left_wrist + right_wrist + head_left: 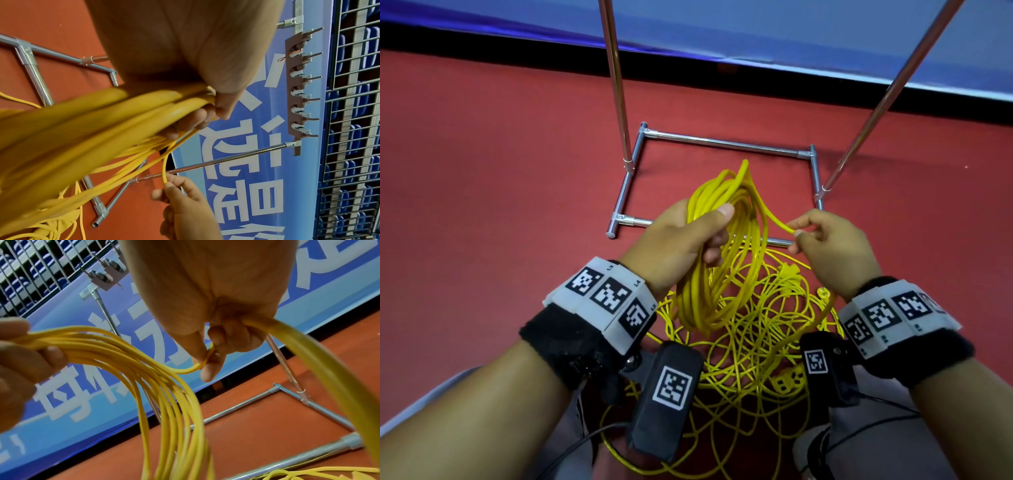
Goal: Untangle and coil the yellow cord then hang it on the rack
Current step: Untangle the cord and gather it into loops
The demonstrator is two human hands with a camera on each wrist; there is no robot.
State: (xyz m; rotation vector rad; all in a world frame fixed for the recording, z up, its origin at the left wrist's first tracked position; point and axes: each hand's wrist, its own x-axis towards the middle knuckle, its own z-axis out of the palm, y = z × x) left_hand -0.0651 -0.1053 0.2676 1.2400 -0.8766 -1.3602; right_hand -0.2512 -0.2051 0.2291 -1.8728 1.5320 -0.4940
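A red floor is stretching across most of the head view, running from 9 o'clock round to 3 o'clock. A black strip is edging it at 11 o'clock, and a blue banner is standing right above that strip, filling the 12 o'clock edge. In the left wrist view the banner is showing large white characters — turned sideways there. Past the banner, at 3 o'clock in that view, a wire grille is rising, and rows of blue seats are showing through its bars — dim and partly blurred. Grey trouser legs are filling the 6 o'clock edge of the head view.
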